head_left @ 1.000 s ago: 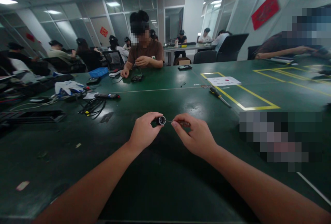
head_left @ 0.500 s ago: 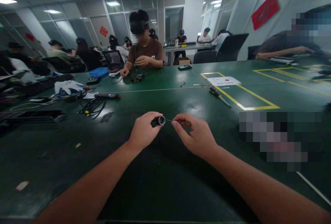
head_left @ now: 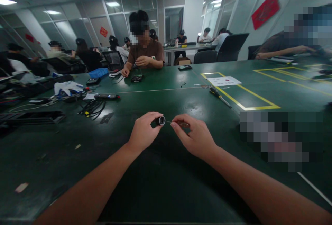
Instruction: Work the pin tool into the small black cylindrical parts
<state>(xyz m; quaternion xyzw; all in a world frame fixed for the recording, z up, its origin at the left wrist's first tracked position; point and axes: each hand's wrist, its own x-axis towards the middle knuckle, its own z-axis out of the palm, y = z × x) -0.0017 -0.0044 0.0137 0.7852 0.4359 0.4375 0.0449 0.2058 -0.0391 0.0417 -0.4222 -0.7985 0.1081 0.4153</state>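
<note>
One pair of gloves [head_left: 67,88], white and blue, lies on the far left of the green table [head_left: 155,100], with a tangle of black cable [head_left: 93,109] nearer and a blue bin [head_left: 99,72] beyond. Across the table sits a person in a brown shirt [head_left: 153,52], both hands near a small black device [head_left: 137,78]. The left hand [head_left: 144,131] pinches a short black cylinder [head_left: 160,120] between thumb and fingers, its open round end turned right – toward the other hand. Just beside that end is the thin shaft of a slim tool [head_left: 183,124]; whether the tip touches the cylinder I cannot tell. The right hand [head_left: 195,135] grips the tool's handle, fingers closed around it. Farther right lie a screwdriver [head_left: 220,96] and a white sheet [head_left: 223,81], partly over yellow tape [head_left: 259,108].
</note>
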